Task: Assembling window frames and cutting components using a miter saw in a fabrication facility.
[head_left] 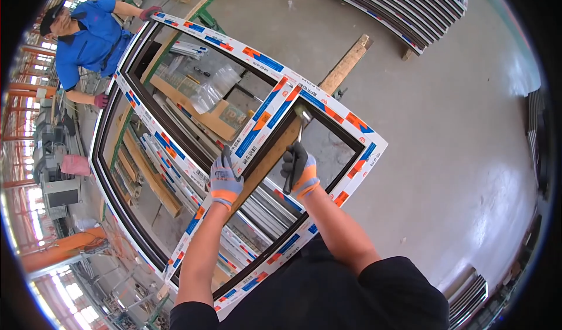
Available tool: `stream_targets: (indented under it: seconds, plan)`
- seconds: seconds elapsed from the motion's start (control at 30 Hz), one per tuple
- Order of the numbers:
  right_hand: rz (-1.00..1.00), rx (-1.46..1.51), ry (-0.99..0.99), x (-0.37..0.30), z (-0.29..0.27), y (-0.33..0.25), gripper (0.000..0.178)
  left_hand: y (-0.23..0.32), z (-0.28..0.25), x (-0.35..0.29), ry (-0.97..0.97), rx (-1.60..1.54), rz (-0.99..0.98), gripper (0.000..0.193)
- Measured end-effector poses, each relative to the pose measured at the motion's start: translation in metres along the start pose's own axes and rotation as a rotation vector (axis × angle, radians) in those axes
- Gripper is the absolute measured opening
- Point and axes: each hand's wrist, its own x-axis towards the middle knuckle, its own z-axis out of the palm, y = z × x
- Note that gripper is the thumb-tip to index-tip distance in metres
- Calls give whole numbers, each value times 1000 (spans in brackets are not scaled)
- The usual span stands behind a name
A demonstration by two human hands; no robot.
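A large window frame [269, 66] lies before me, its white bars covered in blue and orange printed film, with dark inner edges. My left hand [226, 180], in a grey and orange glove, grips the crossbar between two of its openings. In my right hand [300, 169], gloved alike, is a hammer [300, 132] with a dark grip and a shiny metal shaft. The hammer's head is over the smaller right-hand opening, close to the inner corner of the frame; whether it touches is unclear.
At the far left a co-worker in blue [91, 40] holds the frame's edge with gloved hands. Wooden beams [345, 66] and a green stand [205, 16] lie under it. Stacked dark profiles [386, 8] are at the back right. More profiles and a cardboard strip [193, 107] show through the openings.
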Motion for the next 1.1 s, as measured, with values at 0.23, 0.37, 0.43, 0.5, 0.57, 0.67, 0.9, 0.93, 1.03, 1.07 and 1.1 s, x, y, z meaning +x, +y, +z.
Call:
stream_targets:
  seconds: [0.23, 0.37, 0.43, 0.5, 0.57, 0.67, 0.9, 0.93, 1.03, 1.07, 1.1]
  plan:
    - [76, 305, 80, 24, -21, 25, 22, 3, -2, 1, 27, 10, 18, 92]
    - [-37, -275, -101, 4, -5, -9, 23, -1, 5, 2, 67, -31, 14, 86]
    - [10, -116, -17, -8, -20, 5, 23, 4, 2, -2, 72, -29, 27, 84]
    - [-13, -31, 5, 0, -24, 13, 22, 5, -1, 3, 114, -19, 55, 81]
    - [31, 49, 86, 4, -37, 24, 22, 2, 6, 7, 103, 37, 34, 81]
    - [72, 86, 176, 1, -49, 39, 17, 4, 8, 2, 45, 87, -14, 82]
    - [171, 8, 408, 69, -75, 35, 18, 4, 4, 3, 1, 98, -26, 74]
    - [124, 111, 297, 94, -91, 35, 21, 7, 5, 4, 8, 83, -30, 74]
    - [98, 147, 155, 157, -124, 29, 27, 14, 3, 12, 92, 68, 23, 75]
    - [146, 96, 140, 163, -130, 37, 29, 10, 6, 5, 94, 60, 0, 75]
    - [48, -294, 517, 163, -117, 53, 23, -3, 8, -1, 117, 81, -6, 74]
